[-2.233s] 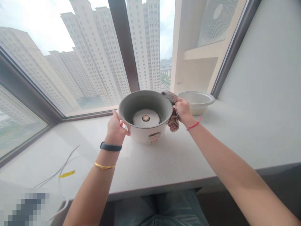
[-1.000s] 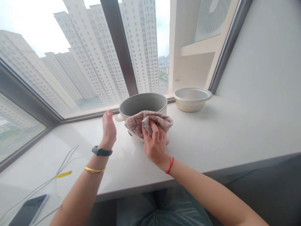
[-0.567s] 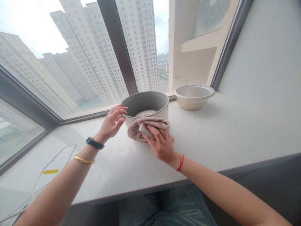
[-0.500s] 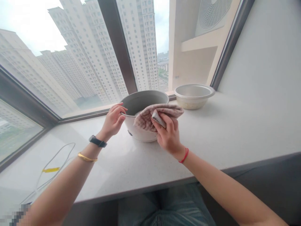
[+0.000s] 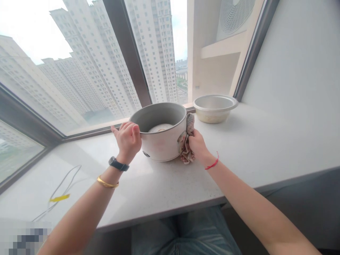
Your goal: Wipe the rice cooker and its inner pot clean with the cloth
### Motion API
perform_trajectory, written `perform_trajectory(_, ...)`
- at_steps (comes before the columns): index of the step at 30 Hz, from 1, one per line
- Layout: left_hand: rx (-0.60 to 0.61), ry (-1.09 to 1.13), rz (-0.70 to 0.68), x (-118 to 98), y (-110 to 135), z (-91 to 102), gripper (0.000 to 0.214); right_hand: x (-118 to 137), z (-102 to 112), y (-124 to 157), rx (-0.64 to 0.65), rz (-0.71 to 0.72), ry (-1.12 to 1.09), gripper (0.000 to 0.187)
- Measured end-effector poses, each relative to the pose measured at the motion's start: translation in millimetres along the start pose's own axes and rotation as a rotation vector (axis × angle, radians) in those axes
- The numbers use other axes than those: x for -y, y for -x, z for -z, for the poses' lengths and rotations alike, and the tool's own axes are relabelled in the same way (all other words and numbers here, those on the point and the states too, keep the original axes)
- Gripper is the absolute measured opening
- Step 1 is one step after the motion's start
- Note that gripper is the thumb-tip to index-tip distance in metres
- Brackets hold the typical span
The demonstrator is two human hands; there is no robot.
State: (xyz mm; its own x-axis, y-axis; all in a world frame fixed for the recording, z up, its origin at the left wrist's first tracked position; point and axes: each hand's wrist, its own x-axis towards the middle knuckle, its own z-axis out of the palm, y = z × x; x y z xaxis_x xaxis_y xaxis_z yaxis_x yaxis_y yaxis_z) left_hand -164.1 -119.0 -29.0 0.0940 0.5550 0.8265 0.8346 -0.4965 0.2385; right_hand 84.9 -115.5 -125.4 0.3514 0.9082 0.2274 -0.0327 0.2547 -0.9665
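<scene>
A white rice cooker body point(image 5: 159, 147) stands upright and lidless on the white sill, its grey inside and a pale round heating plate point(image 5: 160, 128) showing. My left hand point(image 5: 129, 140) is closed at the cooker's left rim, fingers curled and thumb up; the hand partly hides its own grip. On the right side of the cooker, my right hand point(image 5: 198, 143) grips a crumpled brownish-pink and white cloth point(image 5: 187, 154) and presses it against the outer wall. The cloth covers part of a panel there.
Behind to the right sits a wide-rimmed bowl point(image 5: 214, 115), grey inside and beige below. A thin cord point(image 5: 63, 180) with a yellow tag point(image 5: 60, 198) lies at the left. Window frames point(image 5: 130, 53) border the sill point(image 5: 159, 191) at the back; its front edge is near my legs.
My right hand has brought the cloth from in front of the cooker's rim down to its right outer side. My left hand has turned, its fingers now more curled at the rim.
</scene>
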Motion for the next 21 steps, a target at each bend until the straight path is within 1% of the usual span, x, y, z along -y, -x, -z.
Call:
perform_trajectory(2,0.007,-0.114,0.001,-22.4,8.7,1.2,0.057,13.2,-1.6,-14.7,-0.001,-0.041,0.004,0.025)
perform_trajectory(5,0.008,-0.217,-0.092,-53.3,18.4,2.2,0.059,29.1,-1.1,-40.7,0.028,-0.029,0.025,0.023)
perform_trajectory(7,0.039,-0.235,-0.182,-64.2,18.9,5.5,0.06,36.3,2.1,-50.6,0.035,-0.002,0.038,0.021)
perform_trajectory(9,0.151,-0.182,-0.323,-62.2,12.7,13.2,0.057,40.2,6.1,-47.9,0.026,0.07,0.076,0.019)
perform_trajectory(10,0.226,-0.135,-0.411,-55.9,7.4,18.5,0.055,40.6,7.4,-41.2,0.015,0.122,0.107,0.019)
perform_trajectory(12,0.35,-0.04,-0.576,-35.1,-5.4,29.3,0.054,38.0,6.4,-18.6,-0.031,0.263,0.195,0.024)
perform_trajectory(13,0.353,-0.027,-0.618,-22.5,-11.7,33.4,0.054,35.4,3.6,-3.8,-0.064,0.335,0.246,0.03)
perform_trajectory(15,0.306,-0.022,-0.644,1.2,-21.7,36.3,0.054,28.5,-6.9,28.3,-0.131,0.453,0.349,0.048)
perform_trajectory(17,0.254,-0.006,-0.651,16.1,-25.9,31.7,0.059,21.6,-21.1,58.3,-0.15,0.499,0.434,0.063)
perform_trajectory(19,0.195,-0.007,-0.639,18.0,-24.3,23.0,0.065,16.3,-34.8,81.9,-0.141,0.504,0.504,0.07)
perform_trajectory(21,0.131,-0.041,-0.61,7.9,-18.4,15.2,0.068,13.6,-44.8,98.2,-0.133,0.506,0.56,0.073)
